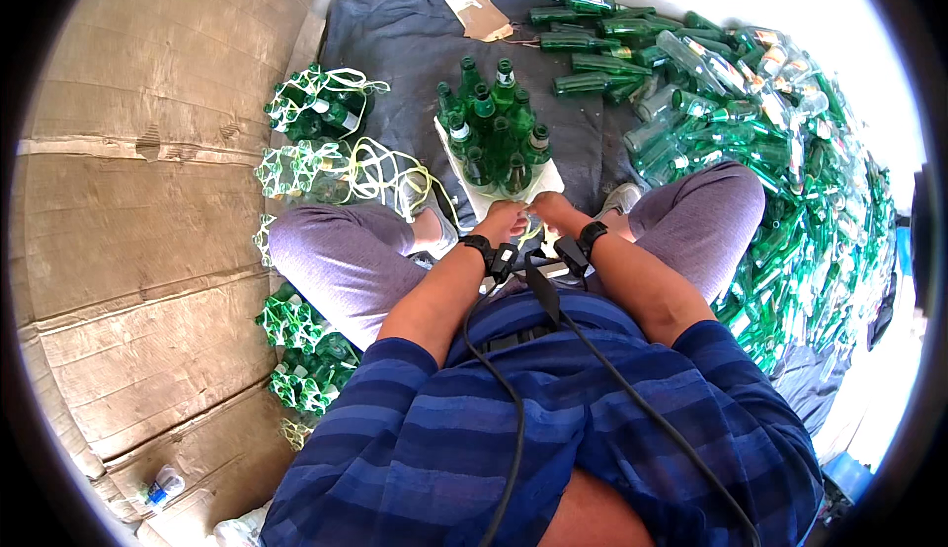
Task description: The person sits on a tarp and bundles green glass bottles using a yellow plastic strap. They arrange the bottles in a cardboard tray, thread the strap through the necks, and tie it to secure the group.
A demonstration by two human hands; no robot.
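Observation:
A close cluster of upright green glass bottles [483,121] stands on a white board [549,183] between my feet. My left hand [506,221] and my right hand [552,211] meet just at the near side of the cluster. Both have their fingers closed on a thin yellow-green plastic strap [530,234], whose loose end hangs below them. How far the strap runs around the bottles is hard to see. The fingertips are partly hidden by the hands themselves.
Loose green and clear bottles [778,147] form a large heap on the right. Strapped bottle bundles [315,106] line the cardboard wall [141,228] on the left. A tangle of plastic strapping [389,177] lies by my left foot. A cardboard piece [480,14] rests on the dark sheet [400,43].

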